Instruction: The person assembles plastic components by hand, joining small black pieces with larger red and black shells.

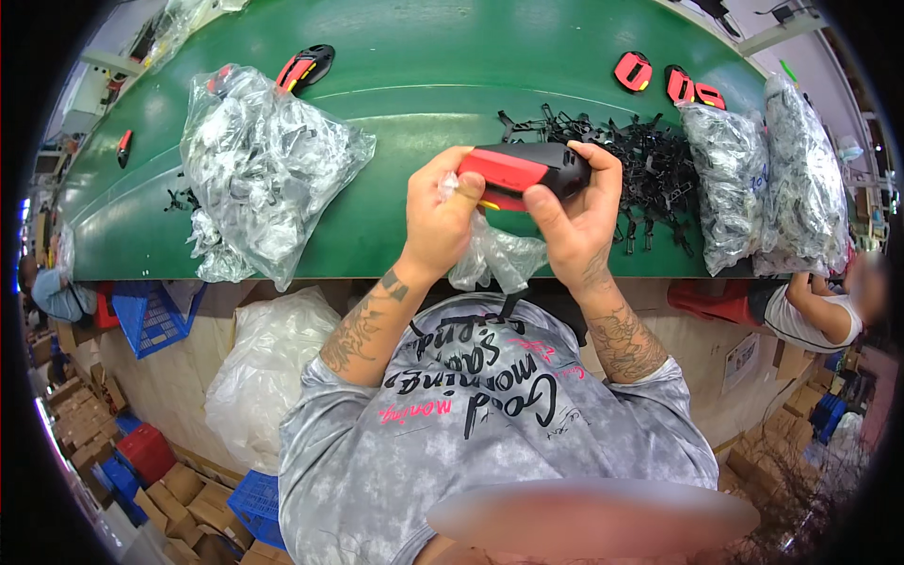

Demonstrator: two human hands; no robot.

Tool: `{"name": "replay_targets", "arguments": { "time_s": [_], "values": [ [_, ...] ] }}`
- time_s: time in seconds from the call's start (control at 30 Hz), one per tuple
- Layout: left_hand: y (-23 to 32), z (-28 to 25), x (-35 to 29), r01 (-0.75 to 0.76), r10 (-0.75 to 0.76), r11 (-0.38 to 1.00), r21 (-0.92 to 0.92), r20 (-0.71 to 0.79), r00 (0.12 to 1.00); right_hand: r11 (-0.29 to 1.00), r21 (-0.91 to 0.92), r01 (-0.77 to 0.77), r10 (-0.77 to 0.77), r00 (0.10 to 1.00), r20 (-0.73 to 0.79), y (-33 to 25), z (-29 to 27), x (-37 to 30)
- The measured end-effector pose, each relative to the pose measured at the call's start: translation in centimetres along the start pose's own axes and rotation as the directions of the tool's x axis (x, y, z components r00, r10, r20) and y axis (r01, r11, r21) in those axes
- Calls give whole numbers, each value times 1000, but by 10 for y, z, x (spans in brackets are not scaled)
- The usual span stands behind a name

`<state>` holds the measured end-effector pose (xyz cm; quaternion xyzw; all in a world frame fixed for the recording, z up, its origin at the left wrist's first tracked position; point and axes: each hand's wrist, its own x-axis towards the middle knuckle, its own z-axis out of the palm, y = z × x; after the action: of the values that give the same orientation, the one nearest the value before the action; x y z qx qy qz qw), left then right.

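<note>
The left grip [441, 212] was closed on the red end of a red-and-black device [513, 171], its thumb across the front; the right grip [582, 202] was closed on the black end. The device sat between them, raised above the near edge of the green desk [428, 104]. Crumpled clear plastic [494, 256] hung just below it; whether the left fingers held that was unclear. Just beyond the right grip lay a heap of black clips [654, 160], with two stuffed plastic bags [730, 184] to its right and three red-and-black pieces [633, 72] behind. Well to the left stood a bulging bag [259, 174], another red-and-black unit [307, 69] at its back.
</note>
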<state>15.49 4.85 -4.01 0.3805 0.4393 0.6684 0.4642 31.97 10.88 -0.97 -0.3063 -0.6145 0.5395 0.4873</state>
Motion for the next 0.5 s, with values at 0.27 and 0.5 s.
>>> {"name": "replay_targets", "arguments": {
  "time_s": [0.27, 0.5],
  "values": [
    [22, 13, -6, 84, -79, 995, -54, 91, 993, 794, 507, -334, 332, 938, 98, 17, -16, 20],
    [38, 9, -8, 10, -11, 1000, 22, 7, 1000, 730, 549, -407, 250, 907, 340, 27, -9, 27]
  ]
}}
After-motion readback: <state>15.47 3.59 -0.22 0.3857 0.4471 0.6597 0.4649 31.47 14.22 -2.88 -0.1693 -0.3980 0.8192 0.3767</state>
